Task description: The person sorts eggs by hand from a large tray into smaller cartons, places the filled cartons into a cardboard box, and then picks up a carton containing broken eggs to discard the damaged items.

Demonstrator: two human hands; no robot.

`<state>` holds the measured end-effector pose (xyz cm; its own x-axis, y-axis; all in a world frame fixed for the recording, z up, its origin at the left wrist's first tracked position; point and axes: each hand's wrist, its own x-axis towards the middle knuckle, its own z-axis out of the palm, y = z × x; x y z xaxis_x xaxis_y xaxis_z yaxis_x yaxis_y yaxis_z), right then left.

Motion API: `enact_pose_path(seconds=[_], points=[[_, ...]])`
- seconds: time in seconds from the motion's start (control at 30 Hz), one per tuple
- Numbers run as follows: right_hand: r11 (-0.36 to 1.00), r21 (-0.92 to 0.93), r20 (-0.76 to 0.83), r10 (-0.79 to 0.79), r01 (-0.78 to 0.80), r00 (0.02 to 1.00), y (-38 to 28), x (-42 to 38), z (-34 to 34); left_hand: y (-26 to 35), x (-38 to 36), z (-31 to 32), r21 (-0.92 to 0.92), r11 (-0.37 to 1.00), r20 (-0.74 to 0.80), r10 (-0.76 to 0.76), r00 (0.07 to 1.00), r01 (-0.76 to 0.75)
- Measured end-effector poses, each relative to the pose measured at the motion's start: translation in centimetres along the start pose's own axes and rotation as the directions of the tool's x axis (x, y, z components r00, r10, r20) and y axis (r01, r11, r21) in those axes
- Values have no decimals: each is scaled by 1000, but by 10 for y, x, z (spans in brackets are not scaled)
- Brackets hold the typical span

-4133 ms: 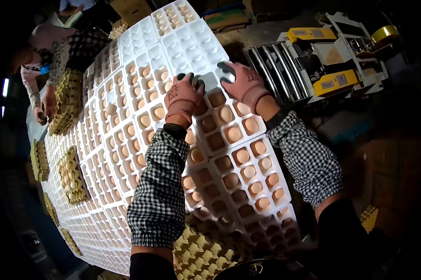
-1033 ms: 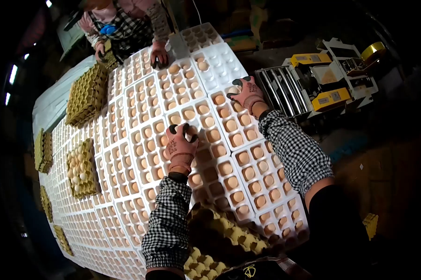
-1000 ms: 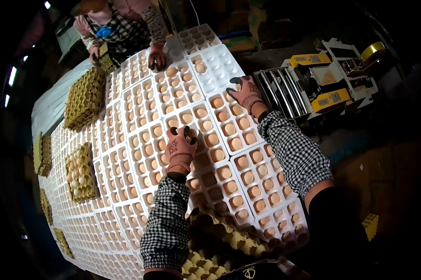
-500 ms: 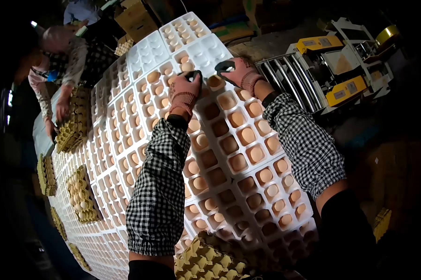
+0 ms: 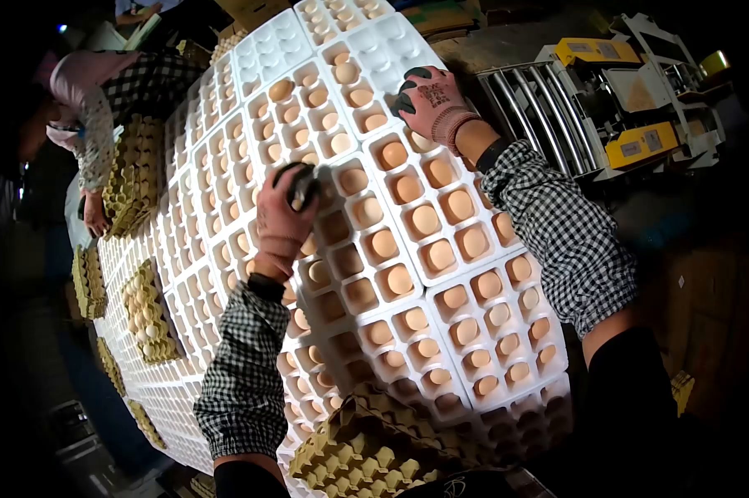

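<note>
My left hand (image 5: 285, 212), in a pink glove with black fingertips, is over the white foam egg trays (image 5: 425, 297). Its fingers are curled round a pale rounded thing, apparently an egg, mostly hidden by the glove. My right hand (image 5: 431, 104), gloved alike, is at the top of a filled tray, beside an unfilled foam tray (image 5: 383, 51). Its fingers are bent down and together; whatever they hold is hidden. Brown eggs (image 5: 425, 220) sit singly in the cells around both hands. Several cells below my left hand look eggless and shaded.
Stacked pulp egg cartons (image 5: 349, 452) stand at the near edge. A pulp tray with eggs (image 5: 148, 319) lies on the foam trays at left. Another person (image 5: 92, 91) bends over pulp trays (image 5: 134, 178) there. A roller conveyor (image 5: 536, 116) with a yellow-panelled machine (image 5: 640, 145) stands at right.
My left hand has moved left and nearer to me, away from my right hand. My right hand has turned down onto the tray top. The view has shifted slightly.
</note>
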<state>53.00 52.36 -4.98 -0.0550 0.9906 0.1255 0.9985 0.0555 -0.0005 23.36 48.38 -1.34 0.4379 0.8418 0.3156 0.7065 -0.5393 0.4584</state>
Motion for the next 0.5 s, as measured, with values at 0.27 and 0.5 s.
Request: enact_pose_path(seconds=[0.27,0.5], points=[[963,266,-348,57,40,936,-55,70,-4,-9,-16,6,9,1000,71,-23,997,23],[996,-53,114,71,-66,991,-74,80,-4,-73,133,32,466,847,18,-297,955,255]])
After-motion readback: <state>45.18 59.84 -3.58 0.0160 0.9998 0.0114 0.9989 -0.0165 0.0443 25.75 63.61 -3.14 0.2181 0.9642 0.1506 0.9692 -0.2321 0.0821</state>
